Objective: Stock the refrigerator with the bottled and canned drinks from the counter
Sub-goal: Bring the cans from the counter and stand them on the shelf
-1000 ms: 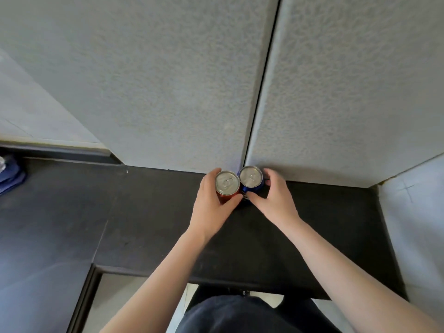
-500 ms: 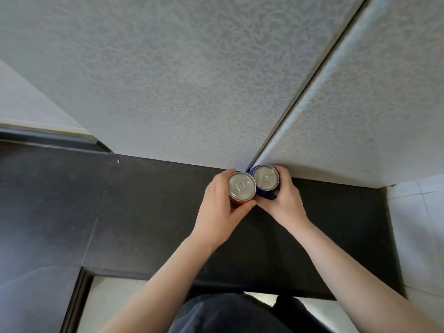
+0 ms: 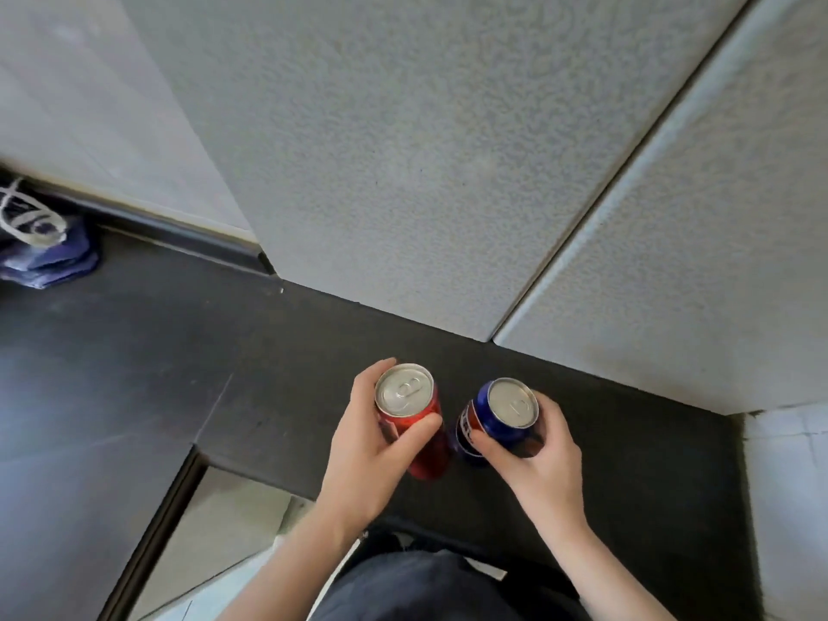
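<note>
My left hand (image 3: 365,459) grips a red can (image 3: 414,423) with a silver top, held upright above the dark counter (image 3: 224,387). A blue can (image 3: 502,419) with a silver top sits in my right hand (image 3: 535,468), fingers curled round its side. The two cans are a small gap apart, both lifted off the counter near its front edge. No refrigerator is in view.
Grey textured wall panels (image 3: 403,150) rise behind the counter, with a seam (image 3: 605,208) running up to the right. A blue cloth bag with a white cord (image 3: 36,235) lies at the far left. White tiles (image 3: 788,486) show at the right, pale floor (image 3: 224,531) below the counter edge.
Both hands have lifted the cans away from the wall corner towards me and drawn them apart. The view has swung, showing the blue bag at the left again.
</note>
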Action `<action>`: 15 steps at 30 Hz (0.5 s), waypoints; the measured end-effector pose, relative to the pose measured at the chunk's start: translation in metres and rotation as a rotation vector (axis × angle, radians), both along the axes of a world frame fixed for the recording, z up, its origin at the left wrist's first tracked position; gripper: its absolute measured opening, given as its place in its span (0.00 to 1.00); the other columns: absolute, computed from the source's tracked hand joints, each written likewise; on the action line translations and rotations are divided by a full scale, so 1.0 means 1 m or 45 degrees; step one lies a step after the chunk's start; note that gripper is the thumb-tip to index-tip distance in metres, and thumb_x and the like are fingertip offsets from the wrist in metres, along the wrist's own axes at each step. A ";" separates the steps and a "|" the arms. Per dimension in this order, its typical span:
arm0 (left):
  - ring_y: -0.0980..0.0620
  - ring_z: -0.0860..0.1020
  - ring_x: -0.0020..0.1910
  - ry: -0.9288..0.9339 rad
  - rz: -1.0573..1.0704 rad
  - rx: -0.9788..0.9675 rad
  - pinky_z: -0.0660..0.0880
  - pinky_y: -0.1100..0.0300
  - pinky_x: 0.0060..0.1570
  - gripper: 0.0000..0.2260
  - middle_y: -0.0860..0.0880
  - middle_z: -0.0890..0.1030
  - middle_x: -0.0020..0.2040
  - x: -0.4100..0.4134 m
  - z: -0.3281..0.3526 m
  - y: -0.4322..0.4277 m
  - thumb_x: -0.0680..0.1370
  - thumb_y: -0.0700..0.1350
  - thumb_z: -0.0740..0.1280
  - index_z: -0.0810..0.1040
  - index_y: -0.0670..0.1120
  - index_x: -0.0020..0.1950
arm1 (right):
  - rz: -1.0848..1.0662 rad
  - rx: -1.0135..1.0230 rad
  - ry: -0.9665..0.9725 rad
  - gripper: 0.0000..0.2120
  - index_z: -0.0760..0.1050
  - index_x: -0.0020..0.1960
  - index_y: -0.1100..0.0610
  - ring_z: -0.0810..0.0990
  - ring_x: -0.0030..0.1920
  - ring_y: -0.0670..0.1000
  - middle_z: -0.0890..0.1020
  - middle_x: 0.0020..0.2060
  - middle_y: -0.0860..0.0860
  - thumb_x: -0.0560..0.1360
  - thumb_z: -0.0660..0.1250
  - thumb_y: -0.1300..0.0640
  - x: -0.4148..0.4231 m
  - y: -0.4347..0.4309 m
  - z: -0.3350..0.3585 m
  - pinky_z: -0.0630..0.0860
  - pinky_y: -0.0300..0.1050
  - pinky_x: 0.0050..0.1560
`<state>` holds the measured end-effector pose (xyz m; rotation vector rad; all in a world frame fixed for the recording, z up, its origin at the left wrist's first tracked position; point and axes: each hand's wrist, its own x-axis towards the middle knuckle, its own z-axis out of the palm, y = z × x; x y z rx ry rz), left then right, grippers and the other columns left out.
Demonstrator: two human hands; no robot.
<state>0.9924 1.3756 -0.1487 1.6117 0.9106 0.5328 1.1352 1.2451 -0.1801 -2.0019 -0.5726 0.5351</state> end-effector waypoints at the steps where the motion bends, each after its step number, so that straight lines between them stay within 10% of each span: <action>1: 0.63 0.77 0.57 -0.022 0.062 -0.024 0.72 0.73 0.53 0.24 0.65 0.77 0.55 -0.010 0.003 -0.007 0.66 0.60 0.70 0.67 0.66 0.60 | 0.048 0.011 0.030 0.32 0.70 0.57 0.39 0.76 0.57 0.37 0.78 0.53 0.37 0.56 0.78 0.42 -0.004 -0.004 0.001 0.77 0.41 0.56; 15: 0.67 0.77 0.51 0.012 1.238 -0.180 0.72 0.75 0.44 0.16 0.67 0.78 0.50 -0.165 -0.004 -0.188 0.73 0.46 0.72 0.71 0.58 0.57 | 0.972 0.042 0.269 0.31 0.75 0.57 0.47 0.81 0.52 0.42 0.82 0.49 0.42 0.57 0.79 0.44 -0.110 -0.016 -0.011 0.78 0.39 0.50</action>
